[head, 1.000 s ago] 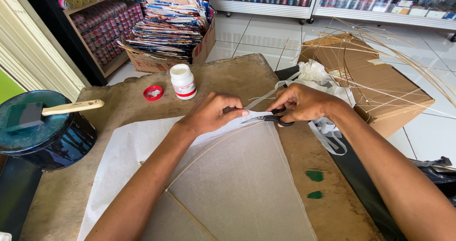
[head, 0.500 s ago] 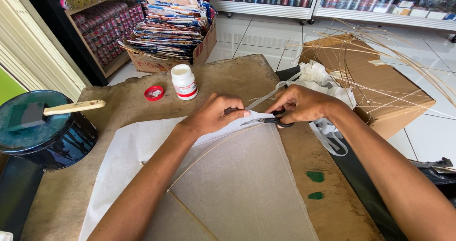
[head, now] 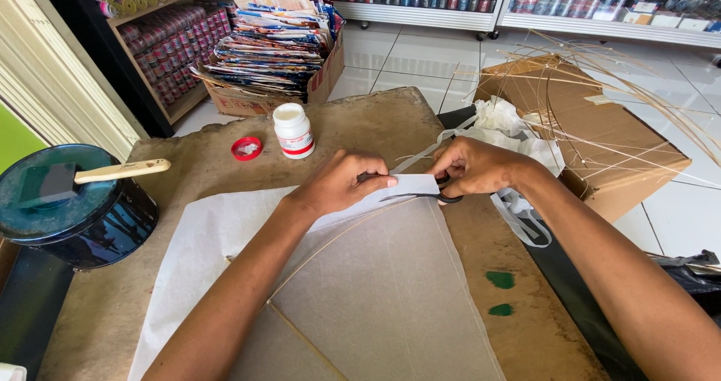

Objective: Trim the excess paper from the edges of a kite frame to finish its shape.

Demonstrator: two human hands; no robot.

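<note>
Fingers of the right hand (head: 481, 167) are curled through the handles of dark scissors (head: 420, 195), clamped on them, while the fingers of the left hand (head: 342, 183) press down together on the top edge of the white tissue paper (head: 188, 238). The scissors lie between the two hands — blades pointing left across the paper's upper edge, mostly covered by the knuckles, so whether the blades gape or meet is hard to tell. The paper lies flat on the brown worktable (head: 375, 118) with thin sticks (head: 338, 234) crossing it; its lower part is cut off by the frame. Beyond the hands stand a white bottle (head: 293, 131) and its red cap (head: 246, 147) — apart from each other.
</note>
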